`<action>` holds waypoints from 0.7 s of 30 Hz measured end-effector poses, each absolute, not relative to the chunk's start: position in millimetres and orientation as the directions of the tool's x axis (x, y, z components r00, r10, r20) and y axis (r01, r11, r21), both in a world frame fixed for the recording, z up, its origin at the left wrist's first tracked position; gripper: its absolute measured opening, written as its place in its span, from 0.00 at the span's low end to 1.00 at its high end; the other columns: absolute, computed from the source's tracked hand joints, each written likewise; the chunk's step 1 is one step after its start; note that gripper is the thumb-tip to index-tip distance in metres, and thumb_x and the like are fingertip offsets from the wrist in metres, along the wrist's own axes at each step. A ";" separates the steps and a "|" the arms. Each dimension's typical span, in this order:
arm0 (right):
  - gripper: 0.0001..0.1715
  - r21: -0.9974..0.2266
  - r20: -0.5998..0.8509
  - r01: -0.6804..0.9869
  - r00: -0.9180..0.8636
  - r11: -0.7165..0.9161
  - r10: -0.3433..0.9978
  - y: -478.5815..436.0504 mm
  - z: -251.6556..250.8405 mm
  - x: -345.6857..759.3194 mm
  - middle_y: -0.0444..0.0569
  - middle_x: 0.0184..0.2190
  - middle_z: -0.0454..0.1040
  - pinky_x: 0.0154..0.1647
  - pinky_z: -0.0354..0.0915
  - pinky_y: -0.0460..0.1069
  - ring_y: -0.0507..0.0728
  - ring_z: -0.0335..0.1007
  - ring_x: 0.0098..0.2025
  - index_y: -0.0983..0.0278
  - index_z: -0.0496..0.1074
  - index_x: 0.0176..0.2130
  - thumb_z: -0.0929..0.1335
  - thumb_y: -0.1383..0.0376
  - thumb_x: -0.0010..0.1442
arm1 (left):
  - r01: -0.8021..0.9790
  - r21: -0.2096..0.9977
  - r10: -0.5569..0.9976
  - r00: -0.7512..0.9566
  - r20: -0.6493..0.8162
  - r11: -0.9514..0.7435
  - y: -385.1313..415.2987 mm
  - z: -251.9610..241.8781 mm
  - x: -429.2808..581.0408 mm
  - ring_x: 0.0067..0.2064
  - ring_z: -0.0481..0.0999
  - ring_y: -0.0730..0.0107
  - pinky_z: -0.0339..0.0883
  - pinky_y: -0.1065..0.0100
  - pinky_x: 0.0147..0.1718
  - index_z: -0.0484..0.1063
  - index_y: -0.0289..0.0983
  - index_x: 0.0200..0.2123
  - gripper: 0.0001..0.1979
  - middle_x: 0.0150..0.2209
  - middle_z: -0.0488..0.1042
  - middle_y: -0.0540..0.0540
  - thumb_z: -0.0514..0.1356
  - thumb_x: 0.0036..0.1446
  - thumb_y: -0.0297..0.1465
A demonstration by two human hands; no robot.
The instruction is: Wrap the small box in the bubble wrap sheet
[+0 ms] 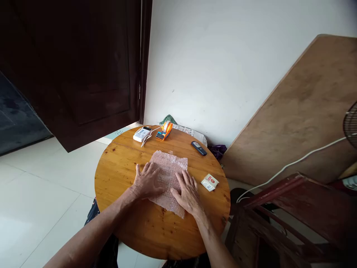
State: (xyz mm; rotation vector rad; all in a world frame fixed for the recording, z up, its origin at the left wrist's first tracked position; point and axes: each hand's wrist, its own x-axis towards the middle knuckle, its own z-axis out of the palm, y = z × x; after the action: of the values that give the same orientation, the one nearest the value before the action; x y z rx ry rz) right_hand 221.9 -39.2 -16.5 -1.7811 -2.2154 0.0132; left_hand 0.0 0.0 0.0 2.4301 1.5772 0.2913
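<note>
A sheet of clear, pinkish bubble wrap (167,167) lies spread on the round wooden table (125,223). My left hand (147,181) rests on its left edge, fingers spread and palm down. On the right side of the sheet, my right hand (187,191) lies flat with its fingers apart. Neither hand grips anything. Just right of my right hand is a small white and red box (210,182). Whether anything lies under the wrap I cannot tell.
Toward the table's far side are a white device with a cable (142,134), an orange and blue tape dispenser (165,131) and a dark blue handheld device (199,148). A dark door (92,74) stands at left. A reddish wooden chair (279,193) and a fan (350,119) are at right.
</note>
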 end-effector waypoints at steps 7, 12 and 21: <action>0.35 -0.333 0.308 0.898 -0.183 0.286 0.934 -39.2 -17.6 228.4 0.59 0.67 0.57 0.66 0.52 0.66 0.67 0.52 0.69 0.63 0.61 0.64 0.66 0.57 0.61 | 0.901 0.260 0.937 0.334 0.099 -0.349 -23.5 3.7 6.8 0.70 0.47 0.35 0.34 0.29 0.62 0.61 0.40 0.65 0.41 0.69 0.51 0.30 0.63 0.52 0.53; 0.28 -0.431 0.407 0.847 -0.126 0.311 0.905 -37.3 -24.9 233.8 0.56 0.64 0.63 0.66 0.57 0.63 0.64 0.58 0.66 0.62 0.65 0.61 0.62 0.64 0.62 | 0.806 0.302 0.860 0.493 0.133 -0.509 -53.6 -0.9 32.5 0.71 0.46 0.40 0.39 0.36 0.65 0.60 0.44 0.65 0.36 0.71 0.49 0.36 0.62 0.56 0.49; 0.19 -0.288 0.596 0.922 -0.040 0.260 0.802 -47.3 10.0 244.5 0.56 0.57 0.70 0.60 0.60 0.62 0.64 0.65 0.59 0.61 0.73 0.50 0.60 0.64 0.64 | 0.697 0.356 0.753 0.657 0.030 -0.622 -49.8 10.5 33.6 0.69 0.49 0.36 0.37 0.25 0.60 0.65 0.47 0.61 0.34 0.68 0.56 0.37 0.63 0.52 0.48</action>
State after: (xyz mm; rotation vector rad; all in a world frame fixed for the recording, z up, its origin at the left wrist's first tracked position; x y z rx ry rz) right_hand 244.5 -47.3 10.0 -1.5640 -1.8602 -0.2270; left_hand 33.6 -49.8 10.5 2.5626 1.1571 0.2532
